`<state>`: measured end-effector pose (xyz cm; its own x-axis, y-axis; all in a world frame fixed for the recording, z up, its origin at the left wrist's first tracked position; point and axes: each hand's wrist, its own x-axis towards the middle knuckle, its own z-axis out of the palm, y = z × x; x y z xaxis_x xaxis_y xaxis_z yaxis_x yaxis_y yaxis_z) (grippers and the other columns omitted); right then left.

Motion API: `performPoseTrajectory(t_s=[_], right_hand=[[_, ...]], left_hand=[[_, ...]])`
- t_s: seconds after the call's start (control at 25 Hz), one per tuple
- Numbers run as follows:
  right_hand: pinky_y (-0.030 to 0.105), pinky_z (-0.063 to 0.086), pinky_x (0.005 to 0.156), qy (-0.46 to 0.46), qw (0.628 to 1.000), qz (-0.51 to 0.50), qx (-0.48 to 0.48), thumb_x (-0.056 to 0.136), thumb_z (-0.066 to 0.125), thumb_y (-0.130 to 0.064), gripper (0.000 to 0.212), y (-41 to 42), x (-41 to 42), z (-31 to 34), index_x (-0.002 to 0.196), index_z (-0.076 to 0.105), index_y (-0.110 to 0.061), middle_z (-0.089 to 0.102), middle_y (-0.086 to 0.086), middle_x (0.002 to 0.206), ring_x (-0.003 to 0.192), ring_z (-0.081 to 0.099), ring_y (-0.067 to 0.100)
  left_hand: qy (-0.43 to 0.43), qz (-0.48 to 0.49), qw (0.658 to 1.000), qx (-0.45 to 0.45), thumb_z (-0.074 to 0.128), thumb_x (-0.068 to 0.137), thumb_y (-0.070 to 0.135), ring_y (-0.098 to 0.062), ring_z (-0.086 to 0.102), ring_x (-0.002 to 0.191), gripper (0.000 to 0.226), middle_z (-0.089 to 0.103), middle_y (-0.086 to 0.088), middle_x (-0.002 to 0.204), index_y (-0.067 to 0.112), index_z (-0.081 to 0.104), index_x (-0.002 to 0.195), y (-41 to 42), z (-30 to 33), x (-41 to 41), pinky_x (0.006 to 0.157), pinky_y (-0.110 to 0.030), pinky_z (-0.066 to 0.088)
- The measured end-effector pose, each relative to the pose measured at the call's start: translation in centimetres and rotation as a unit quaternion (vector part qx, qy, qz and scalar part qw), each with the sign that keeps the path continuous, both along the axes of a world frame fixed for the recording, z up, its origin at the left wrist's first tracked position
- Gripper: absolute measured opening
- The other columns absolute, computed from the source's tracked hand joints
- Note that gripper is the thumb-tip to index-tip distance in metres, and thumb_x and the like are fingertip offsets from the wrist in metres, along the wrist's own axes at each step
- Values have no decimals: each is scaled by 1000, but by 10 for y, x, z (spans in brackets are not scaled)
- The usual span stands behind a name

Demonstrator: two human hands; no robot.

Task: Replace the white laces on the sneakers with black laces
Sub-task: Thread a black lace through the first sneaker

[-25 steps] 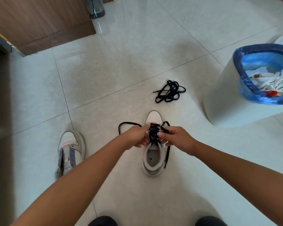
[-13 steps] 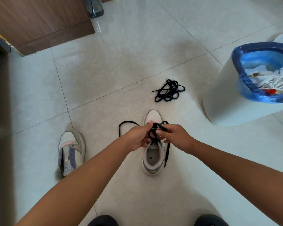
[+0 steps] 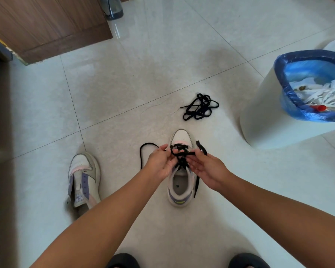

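A white sneaker (image 3: 180, 188) stands on the tiled floor in front of me, toe pointing away, with a black lace (image 3: 180, 155) threaded across its eyelets. My left hand (image 3: 161, 163) pinches the lace at the left side of the lacing. My right hand (image 3: 207, 169) holds the lace at the right side. Loose lace ends trail left (image 3: 143, 151) and right (image 3: 196, 187) of the shoe. A second sneaker (image 3: 83, 180) without a lace lies to the left. A spare black lace (image 3: 200, 107) lies bundled beyond the shoe.
A white bin with a blue liner (image 3: 278, 113) stands at the right and holds white laces (image 3: 325, 97). A wooden door (image 3: 46, 26) and a dark bottle (image 3: 112, 6) are at the top left. Black slipper toes (image 3: 124, 261) show at the bottom edge.
Both hands have shifted slightly toward the toe and spread apart a little, pulling the black lace taut across the upper eyelets. The sneaker has stayed in place.
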<state>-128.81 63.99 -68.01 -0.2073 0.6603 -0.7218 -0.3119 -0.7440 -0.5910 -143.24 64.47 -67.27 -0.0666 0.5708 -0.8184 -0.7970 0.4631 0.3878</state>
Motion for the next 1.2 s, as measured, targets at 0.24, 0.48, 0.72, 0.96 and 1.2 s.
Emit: performPoseTrajectory(t_s=[0.24, 0.48, 0.72, 0.96, 1.2], right_hand=[[23, 37, 58, -27, 993, -109, -42, 95, 50, -36, 27, 11, 7, -7, 85, 56, -12, 46, -6, 47, 49, 47, 8], [36, 35, 105, -93, 985, 140, 48, 95, 27, -55, 53, -6, 9, -5, 128, 51, -21, 54, -8, 120, 115, 45, 7], [32, 24, 116, -343, 797, 343, 360, 89, 45, -53, 61, -30, 2, -35, 143, 39, -23, 33, -5, 148, 138, 27, 9], [11, 44, 69, -277, 910, 133, 278, 91, 61, -18, 18, -13, -10, -4, 76, 68, -24, 66, -6, 80, 77, 59, 5], [27, 37, 63, -113, 993, -5, 27, 94, 47, -16, 19, 5, -17, 2, 78, 56, -11, 64, 5, 71, 69, 61, 14]], left_hand=[[82, -2, 996, -35, 29, 93, -17, -10, 35, 55, 41, 42, -9, 72, -4, 43, 130, -12, -14, -14, 42, -18, 35], [131, -101, 986, -23, 45, 100, 25, -23, 58, 107, 38, 55, -16, 115, -4, 48, 124, -28, -10, -22, 102, -35, 44], [375, -347, 859, 6, 49, 89, 55, -17, 55, 88, 51, 59, -7, 101, 7, 64, 101, -37, -24, 2, 77, -29, 45], [387, -273, 876, 97, 58, 92, 28, -12, 63, 91, 15, 68, 1, 91, 16, 67, 89, -30, -17, 5, 79, -24, 52], [217, -163, 961, 59, 43, 100, 22, -10, 58, 78, 23, 63, 2, 74, 17, 56, 82, -30, -13, 0, 77, -26, 41]])
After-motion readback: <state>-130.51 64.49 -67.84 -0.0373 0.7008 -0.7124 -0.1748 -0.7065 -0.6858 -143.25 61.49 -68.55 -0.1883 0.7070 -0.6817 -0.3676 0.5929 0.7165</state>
